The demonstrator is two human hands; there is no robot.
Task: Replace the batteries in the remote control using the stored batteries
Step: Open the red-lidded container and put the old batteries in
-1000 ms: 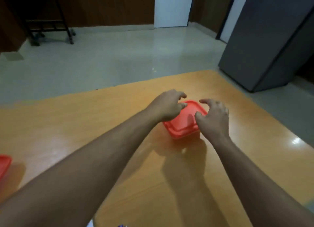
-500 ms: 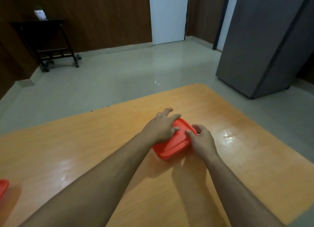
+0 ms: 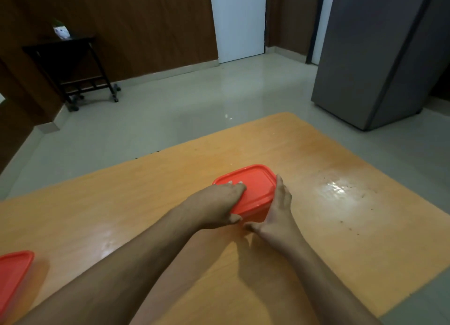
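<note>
Two bare forearms reach out over a glossy orange-brown table point(image 3: 146, 203), whose top shows the wood grain, a bright patch of reflected light on the right and a scatter of small dark specks around it. At the near left edge of the view lies a second red container point(image 3: 13, 273), only partly in view. Toward the middle of the table stands a red box point(image 3: 258, 185) with its lid on. The left hand point(image 3: 216, 206) lies across the lid with fingers laid flat over the top and the thumb tucked against the near side. The right hand point(image 3: 277, 212) holds the box's right side, fingers straight along the wall and the thumb near the front corner. Past the far edge of the table is a pale, shiny tiled floor point(image 3: 170, 110). On the right stands a tall grey cabinet point(image 3: 379, 56). At the far left a dark wheeled trolley point(image 3: 73, 66) stands against a brown wood-panelled wall point(image 3: 146, 20), beside a white door point(image 3: 239, 20).
</note>
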